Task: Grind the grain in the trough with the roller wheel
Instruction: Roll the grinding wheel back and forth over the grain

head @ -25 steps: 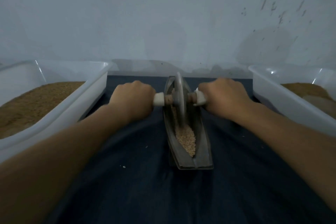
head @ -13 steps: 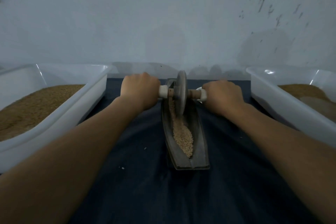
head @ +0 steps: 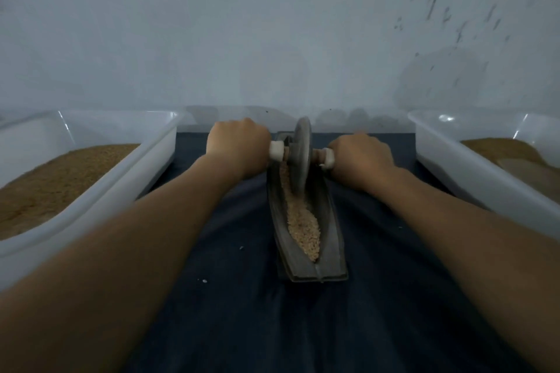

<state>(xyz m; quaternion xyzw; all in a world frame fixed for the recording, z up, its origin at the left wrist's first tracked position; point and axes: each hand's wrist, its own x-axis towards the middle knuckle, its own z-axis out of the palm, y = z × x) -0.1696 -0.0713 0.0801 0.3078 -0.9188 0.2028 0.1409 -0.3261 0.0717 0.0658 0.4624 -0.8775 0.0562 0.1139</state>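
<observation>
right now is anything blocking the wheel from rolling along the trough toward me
Nothing visible does. The grey metal roller wheel stands at the far end of the dark boat-shaped trough, and only the pale grain it has to grind lies in the groove toward the near end.

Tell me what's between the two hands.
The wheel, upright at the far end of the trough, on an axle gripped by the left hand and right hand. Shows in the head view.
</observation>
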